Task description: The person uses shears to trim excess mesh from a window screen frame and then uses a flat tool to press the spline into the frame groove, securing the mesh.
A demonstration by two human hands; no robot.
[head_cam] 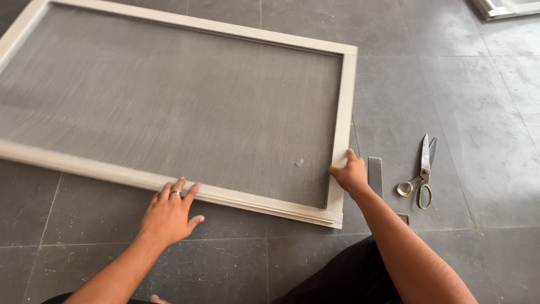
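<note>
Mesh screen frame [344, 112], a big cream-coloured rectangle with grey netting [169, 107] stretched across it, lies flat on the grey tiled floor [478, 112], its near right corner closest to the person kneeling over it. Left hand [169, 211] is spread open, palm down, fingers fanned across the near rail, a ring on one finger, just pressing and gripping nothing. Right hand [351, 174] sits at the right-hand rail near that corner, fingers curled in against the inner edge where mesh meets frame; whether it pinches the mesh or only pushes on it, I cannot tell from here. A small pale speck [300, 162] shows on the netting just beside that hand.

To the right, a short flat metal strip [375, 174] lies close to the wrist, and a pair of metal scissors [421, 174] rests a little farther out, blades pointing away. Another frame's corner [500, 8] peeks in at the far right.

Risks, as I judge them: push too hard at that inner edge and the netting could pucker or pull out of its seat. If the left palm slips, the whole frame may skate on the smooth tile. And that forearm is swinging near the scissors, an easy thing to knock.
</note>
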